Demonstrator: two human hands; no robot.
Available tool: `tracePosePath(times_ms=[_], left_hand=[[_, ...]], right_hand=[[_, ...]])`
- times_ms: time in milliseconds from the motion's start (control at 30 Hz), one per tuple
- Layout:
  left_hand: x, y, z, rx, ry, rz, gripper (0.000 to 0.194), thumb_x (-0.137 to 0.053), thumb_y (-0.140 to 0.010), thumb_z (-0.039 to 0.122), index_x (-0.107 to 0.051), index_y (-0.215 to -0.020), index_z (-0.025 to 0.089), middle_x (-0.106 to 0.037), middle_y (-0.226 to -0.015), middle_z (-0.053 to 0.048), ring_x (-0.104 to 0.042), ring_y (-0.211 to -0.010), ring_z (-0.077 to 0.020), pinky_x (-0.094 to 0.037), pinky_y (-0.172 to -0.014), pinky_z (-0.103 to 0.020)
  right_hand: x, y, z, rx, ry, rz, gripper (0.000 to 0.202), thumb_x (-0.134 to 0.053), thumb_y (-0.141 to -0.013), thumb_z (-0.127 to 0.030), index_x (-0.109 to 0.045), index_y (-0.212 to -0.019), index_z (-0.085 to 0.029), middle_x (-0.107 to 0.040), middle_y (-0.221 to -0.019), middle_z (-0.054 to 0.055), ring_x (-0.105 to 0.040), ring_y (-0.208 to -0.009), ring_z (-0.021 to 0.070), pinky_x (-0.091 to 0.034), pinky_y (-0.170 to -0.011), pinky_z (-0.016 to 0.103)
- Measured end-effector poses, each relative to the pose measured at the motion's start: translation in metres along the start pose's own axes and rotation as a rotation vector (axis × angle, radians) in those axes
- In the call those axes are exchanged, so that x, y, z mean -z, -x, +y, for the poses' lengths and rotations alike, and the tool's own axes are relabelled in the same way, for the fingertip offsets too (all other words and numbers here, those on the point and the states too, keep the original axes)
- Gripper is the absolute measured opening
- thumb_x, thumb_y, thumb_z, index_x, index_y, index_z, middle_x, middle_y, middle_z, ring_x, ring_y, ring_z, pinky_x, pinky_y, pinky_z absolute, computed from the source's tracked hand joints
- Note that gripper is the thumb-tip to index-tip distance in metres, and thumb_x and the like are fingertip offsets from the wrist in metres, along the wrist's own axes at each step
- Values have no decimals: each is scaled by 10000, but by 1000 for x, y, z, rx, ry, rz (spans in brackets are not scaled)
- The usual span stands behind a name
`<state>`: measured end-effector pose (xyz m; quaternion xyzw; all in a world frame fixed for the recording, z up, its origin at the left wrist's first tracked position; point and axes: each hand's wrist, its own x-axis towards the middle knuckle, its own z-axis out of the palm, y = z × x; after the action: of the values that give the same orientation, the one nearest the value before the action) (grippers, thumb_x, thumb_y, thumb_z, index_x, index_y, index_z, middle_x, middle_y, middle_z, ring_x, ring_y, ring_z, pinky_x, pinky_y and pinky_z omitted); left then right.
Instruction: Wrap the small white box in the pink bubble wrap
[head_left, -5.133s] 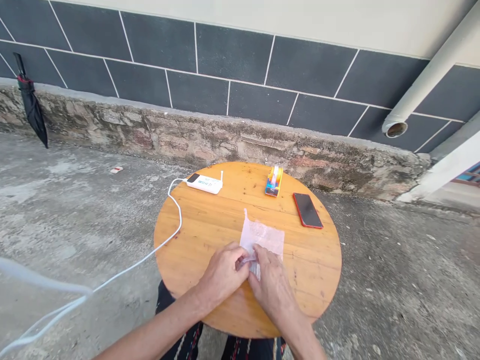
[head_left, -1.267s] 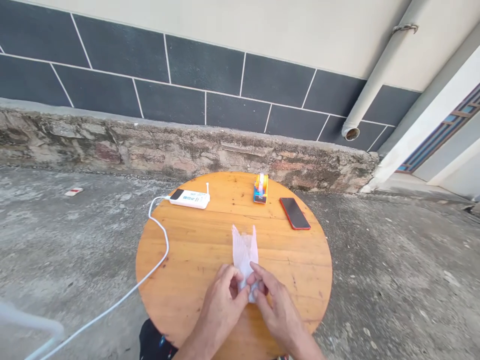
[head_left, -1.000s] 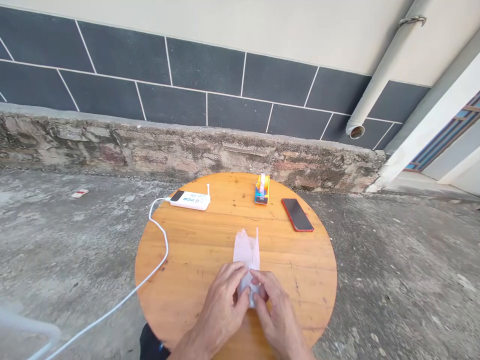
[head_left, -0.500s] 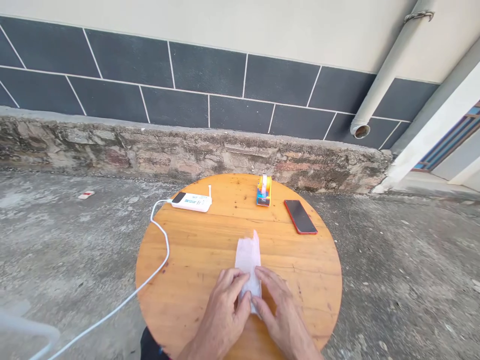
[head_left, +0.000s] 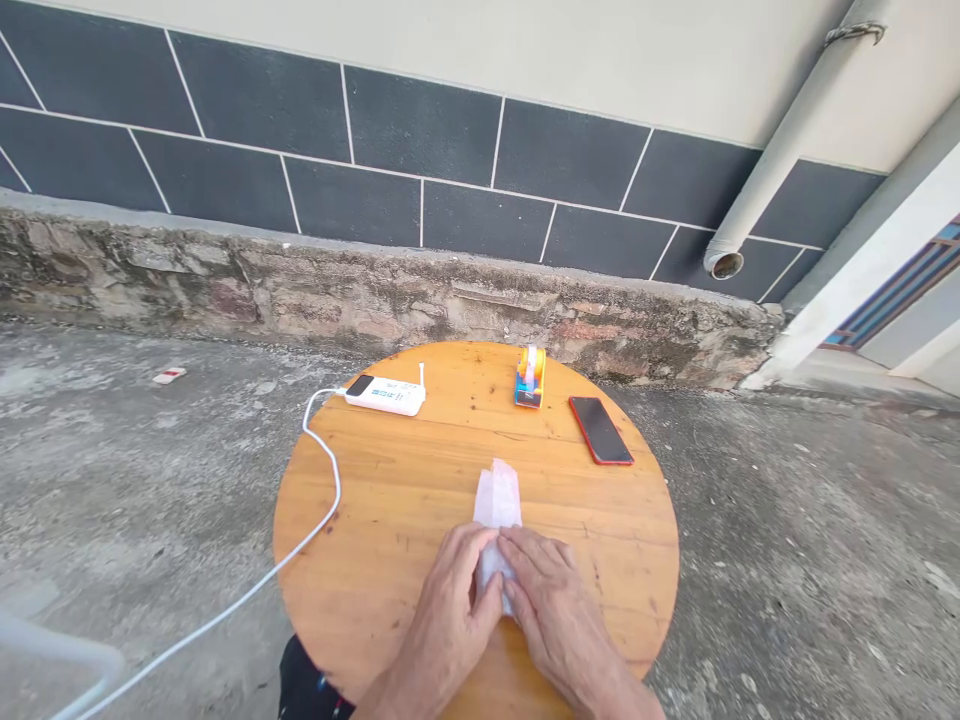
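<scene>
A narrow strip of thin pinkish-white sheet (head_left: 498, 496) lies lengthwise near the front middle of the round wooden table (head_left: 360, 560). From its left side my left hand (head_left: 453, 605) presses the near part, thumb and fingertips pinching its edge. My right hand (head_left: 553, 600) does likewise from the right, its fingertips reaching over the sheet close to the left ones. Both hands partly cover the sheet's near half.
A white device (head_left: 386, 394) with a white cable (head_left: 335, 490) rests at the back left. The tape dispenser (head_left: 529, 378) stands at the back, and a red-edged phone (head_left: 601, 431) lies right of it. Behind is a stone-based wall (head_left: 337, 290).
My right hand has moved left, over the sheet and closer to my left hand. The sheet's far end now looks wider and differently folded. The view has shifted slightly.
</scene>
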<state>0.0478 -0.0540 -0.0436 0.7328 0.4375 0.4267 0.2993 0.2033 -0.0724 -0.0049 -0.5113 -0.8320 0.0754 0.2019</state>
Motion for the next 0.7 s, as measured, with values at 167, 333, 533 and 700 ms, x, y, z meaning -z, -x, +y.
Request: tracePosePath(times_ms=[167,333,533,700], left_hand=[[2,-1,-1,-91,-48,11,506,-447,-783,26,-480,-1248,221,-519,-1287,-86,-485,-1215,-212,-427,-1035,-399],[6,1,1,-90,-53,-15,434,-466,-806,47,-505,-1209,205,-533,-1235,-99,-507,-1175,-213,-454,-1001,-396],[23,4,3,-236,-108,-82,300,-448,-876,101,-558,-1137,202,-530,-1230,-103,-525,-1113,-210,-481,-932,-372],[41,5,8,-328,-171,-293,471,-563,-802,114,-491,-1259,201,-512,-1290,-97,-466,-1168,-237,-433,-1000,-397]], right_hand=[[4,-4,-2,3,-13,-25,393,-443,-866,-83,-553,-1233,-169,-608,-1244,84,-530,-1138,247,-419,-956,421],[8,-5,-2,-8,-48,-67,339,-445,-882,-110,-561,-1196,-165,-597,-1230,88,-501,-1135,248,-398,-962,423],[11,-5,-2,-27,-41,-78,339,-451,-876,-113,-554,-1190,-188,-548,-1234,98,-476,-1112,253,-393,-937,428],[18,-8,-2,-24,-36,-92,296,-484,-872,-140,-585,-1137,-224,-557,-1158,82,-490,-1029,243,-402,-874,403]])
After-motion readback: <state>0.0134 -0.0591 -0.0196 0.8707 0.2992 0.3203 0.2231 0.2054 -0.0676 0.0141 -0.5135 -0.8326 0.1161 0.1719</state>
